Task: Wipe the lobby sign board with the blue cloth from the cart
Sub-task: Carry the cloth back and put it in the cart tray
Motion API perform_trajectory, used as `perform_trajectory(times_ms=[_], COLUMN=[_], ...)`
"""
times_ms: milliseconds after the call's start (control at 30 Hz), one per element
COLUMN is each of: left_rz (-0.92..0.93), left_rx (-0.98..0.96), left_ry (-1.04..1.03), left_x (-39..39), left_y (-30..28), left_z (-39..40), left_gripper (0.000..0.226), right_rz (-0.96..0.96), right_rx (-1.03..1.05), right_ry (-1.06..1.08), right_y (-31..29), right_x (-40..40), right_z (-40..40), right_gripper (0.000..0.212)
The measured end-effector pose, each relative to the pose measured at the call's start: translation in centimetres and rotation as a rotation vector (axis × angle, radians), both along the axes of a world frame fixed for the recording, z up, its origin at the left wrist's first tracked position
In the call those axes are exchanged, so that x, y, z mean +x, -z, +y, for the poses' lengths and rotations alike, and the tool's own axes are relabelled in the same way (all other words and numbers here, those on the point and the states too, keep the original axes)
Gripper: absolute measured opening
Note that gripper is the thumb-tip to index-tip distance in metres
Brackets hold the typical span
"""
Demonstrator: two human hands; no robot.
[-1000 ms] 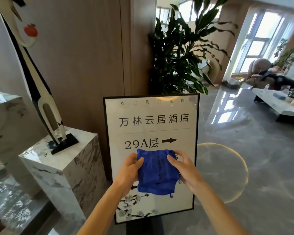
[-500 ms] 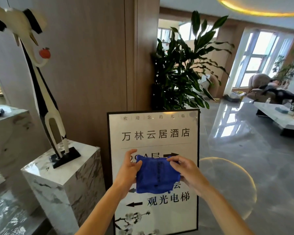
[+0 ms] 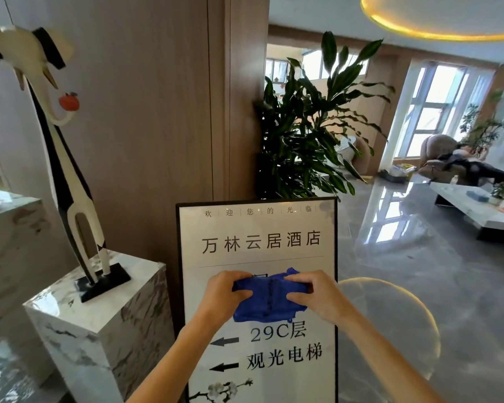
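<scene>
The lobby sign board [image 3: 259,245], white with a black frame and dark characters, stands upright straight ahead of me. A blue cloth [image 3: 269,301] is bunched in front of its middle, covering one line of text. My left hand [image 3: 224,295] grips the cloth's left side and my right hand [image 3: 314,295] grips its right side, knuckles up. Whether the cloth touches the board's face I cannot tell. The cart is out of view.
A marble pedestal [image 3: 99,315] with a tall black-and-white crane sculpture [image 3: 70,181] stands close on the left. Behind the sign are a wooden wall panel [image 3: 163,112] and a large potted plant [image 3: 309,132]. Glossy grey floor [image 3: 419,286] spreads right toward a low table [image 3: 477,210].
Both hands folded the hanging cloth over into a bunched wad, fingers now curled on top. The view tilted up, so the sign sits lower in frame and the cloth sits lower on the board.
</scene>
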State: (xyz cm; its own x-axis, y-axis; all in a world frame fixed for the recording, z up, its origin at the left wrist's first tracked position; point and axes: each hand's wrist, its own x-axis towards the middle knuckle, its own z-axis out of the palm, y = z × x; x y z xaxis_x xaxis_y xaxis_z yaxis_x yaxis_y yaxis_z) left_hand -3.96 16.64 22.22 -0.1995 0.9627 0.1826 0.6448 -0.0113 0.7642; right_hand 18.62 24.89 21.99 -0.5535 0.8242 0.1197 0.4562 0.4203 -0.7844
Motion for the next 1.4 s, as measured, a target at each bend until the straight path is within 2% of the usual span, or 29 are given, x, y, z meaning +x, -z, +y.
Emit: perform_trajectory(times_ms=[67, 300, 400, 533, 933, 1333, 1400], left_rz=[0.059, 0.079, 0.064, 0.071, 0.167, 0.152, 0.139], left_rx=[0.031, 0.099, 0.122, 0.142, 0.102, 0.061, 0.046], left_ry=[-0.002, -0.117, -0.139, -0.159, -0.175, -0.113, -0.092], left_x=[0.1, 0.3, 0.4, 0.2, 1.2, 5.8, 6.3], left_y=[-0.2, -0.7, -1.5, -2.7, -5.5, -4.3, -3.8], left_z=[0.2, 0.9, 1.0, 1.1, 1.4, 2.0, 2.0], left_gripper=[0.032, 0.014, 0.013, 0.014, 0.01, 0.01, 0.01], right_rz=[-0.068, -0.252, -0.354, -0.358, -0.322, -0.323, -0.32], right_rx=[0.115, 0.345, 0.44, 0.433, 0.361, 0.309, 0.276], right_ry=[0.072, 0.211, 0.261, 0.226, 0.142, 0.172, 0.173], right_y=[-0.2, -2.0, -3.0, -4.3, -7.3, -5.8, -5.4], right_x=[-0.4, -0.9, -0.6, -0.3, 1.7, 6.5, 7.3], right_z=[0.1, 0.7, 0.9, 1.2, 1.8, 2.0, 1.5], right_gripper=[0.028, 0.007, 0.009, 0.022, 0.011, 0.029, 0.024])
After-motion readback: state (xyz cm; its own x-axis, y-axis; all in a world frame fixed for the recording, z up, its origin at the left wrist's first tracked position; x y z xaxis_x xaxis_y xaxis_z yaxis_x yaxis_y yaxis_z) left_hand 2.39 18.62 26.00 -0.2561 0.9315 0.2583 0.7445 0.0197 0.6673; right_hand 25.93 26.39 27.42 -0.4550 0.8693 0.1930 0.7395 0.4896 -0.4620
